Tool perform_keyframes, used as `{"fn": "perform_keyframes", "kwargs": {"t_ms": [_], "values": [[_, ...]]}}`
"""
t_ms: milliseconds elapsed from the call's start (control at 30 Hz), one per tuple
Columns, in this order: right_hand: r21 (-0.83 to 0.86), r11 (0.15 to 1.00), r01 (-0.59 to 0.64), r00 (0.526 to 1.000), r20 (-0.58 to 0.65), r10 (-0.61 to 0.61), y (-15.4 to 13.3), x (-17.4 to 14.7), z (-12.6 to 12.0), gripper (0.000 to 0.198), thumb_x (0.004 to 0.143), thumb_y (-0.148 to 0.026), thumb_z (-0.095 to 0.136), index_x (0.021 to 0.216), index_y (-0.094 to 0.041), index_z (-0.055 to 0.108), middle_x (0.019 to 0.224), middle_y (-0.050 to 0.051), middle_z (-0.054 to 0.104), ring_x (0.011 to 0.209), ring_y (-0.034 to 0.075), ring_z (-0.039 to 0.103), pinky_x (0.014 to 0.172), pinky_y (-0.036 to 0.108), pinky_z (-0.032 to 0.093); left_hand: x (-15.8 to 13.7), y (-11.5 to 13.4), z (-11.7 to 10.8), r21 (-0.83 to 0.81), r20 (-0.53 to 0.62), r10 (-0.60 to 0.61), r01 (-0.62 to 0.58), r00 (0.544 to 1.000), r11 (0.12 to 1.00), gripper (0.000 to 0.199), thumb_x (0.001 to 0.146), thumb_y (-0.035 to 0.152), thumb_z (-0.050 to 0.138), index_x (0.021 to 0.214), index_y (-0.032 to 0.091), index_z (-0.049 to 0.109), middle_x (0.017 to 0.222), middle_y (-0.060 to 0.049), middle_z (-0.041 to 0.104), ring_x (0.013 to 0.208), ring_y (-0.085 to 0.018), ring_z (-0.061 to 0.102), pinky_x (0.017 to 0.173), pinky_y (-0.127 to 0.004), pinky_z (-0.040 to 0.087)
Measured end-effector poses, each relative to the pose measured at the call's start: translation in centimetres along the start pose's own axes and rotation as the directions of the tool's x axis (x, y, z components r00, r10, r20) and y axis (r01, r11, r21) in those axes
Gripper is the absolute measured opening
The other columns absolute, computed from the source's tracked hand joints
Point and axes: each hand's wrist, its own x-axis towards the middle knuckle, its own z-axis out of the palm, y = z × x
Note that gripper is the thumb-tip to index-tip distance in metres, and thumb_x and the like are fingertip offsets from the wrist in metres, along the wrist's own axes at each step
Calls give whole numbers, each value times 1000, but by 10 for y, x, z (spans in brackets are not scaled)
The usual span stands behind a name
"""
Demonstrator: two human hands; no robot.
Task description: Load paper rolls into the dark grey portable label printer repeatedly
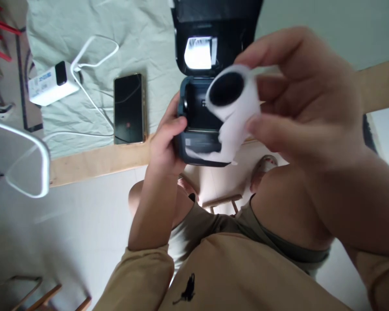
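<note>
Right grip (306, 103); paper roll (247, 101) pinched in fingertips (255, 51).

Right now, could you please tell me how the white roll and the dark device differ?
The white roll is pale and rounded; the dark device is boxy. The roll looks smaller than the device. The roll is pinched in the right hand, its end hanging loose, while the device sits in the left hand, its lid open. Both are hand-held.

the roll (240, 115) looks like matt paper, the device (198, 141) smooth plastic.
</note>
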Motion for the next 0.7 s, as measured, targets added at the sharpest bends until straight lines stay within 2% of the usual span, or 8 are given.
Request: {"fn": "perform_keyframes", "kwargs": {"t_ms": [33, 100, 167, 233, 367, 467, 600, 700], "values": [[129, 990, -50, 999, -13, 53, 1, 2, -3, 39, 78, -25, 59, 116, -30, 53, 91, -3, 61, 55, 6, 47, 42, 23, 33, 2, 0, -1, -29, -8, 4, -4, 1000, 1000, 20, 77, 27, 55, 92, 20, 66, 82, -2, 67, 108, -21, 66, 88, -27, 54], [249, 953, -173, 984, -6, 180, 5, 10, -9, 36, 77, -31, 51, 113, -29, 53, 84, -1, 58, 54, 9, 46, 39, 25, 29, 5, -1, -3, -95, 32, 35, -31, 999, 995, 21, 81, 33, 51, 88, 19, 65, 83, -3, 67, 109, -22, 66, 91, -29, 54], [250, 927, -281, 958, 6, 288, 13, 18, -13, 32, 76, -38, 49, 106, -27, 53, 84, 1, 57, 58, 11, 50, 41, 26, 31, 7, -2, -4, -129, 32, 35, -30, 999, 991, 27, 84, 39, 48, 86, 19, 64, 85, -3, 68, 112, -23, 66, 93, -32, 54], [246, 924, -294, 948, -46, 314, 23, 23, -12, 29, 75, -40, 53, 101, -26, 52, 83, 1, 55, 59, 10, 50, 43, 26, 34, 8, -3, -4, -134, 1, 44, -43, 999, 990, 31, 86, 42, 44, 84, 19, 63, 85, -3, 67, 116, -23, 63, 95, -33, 54], [246, 950, -191, 945, -215, 246, 47, 26, 3, 32, 69, -37, 67, 94, -25, 51, 75, -3, 50, 52, 6, 39, 41, 21, 31, 5, -2, -3, -135, 0, 75, -75, 997, 988, 27, 84, 39, 46, 76, 19, 62, 83, -3, 68, 120, -22, 61, 101, -33, 51], [181, 970, -162, 931, -297, 211, 57, 25, 8, 28, 77, -39, 63, 99, -26, 53, 81, -3, 53, 51, 5, 39, 43, 21, 34, 3, -2, -4, -165, 51, 93, -84, 994, 983, 23, 81, 38, 50, 74, 21, 63, 82, -3, 70, 119, -22, 62, 106, -32, 48], [-159, 986, -43, 950, -312, -9, 55, 21, 5, 26, 85, -42, 58, 105, -26, 53, 91, -1, 56, 58, 5, 46, 47, 20, 38, 3, -2, -8, -189, 44, 124, -114, 991, 975, 22, 82, 38, 48, 78, 23, 64, 84, -3, 72, 121, -22, 61, 106, -33, 48], [-467, 883, 49, 942, -271, -196, 49, 17, 3, 27, 85, -35, 59, 109, -26, 52, 102, 2, 62, 81, 12, 60, 52, 22, 41, 3, -3, -11, -186, 11, 113, -109, 994, 977, 26, 83, 42, 48, 83, 22, 65, 87, -3, 72, 113, -23, 64, 103, -34, 50]]}}
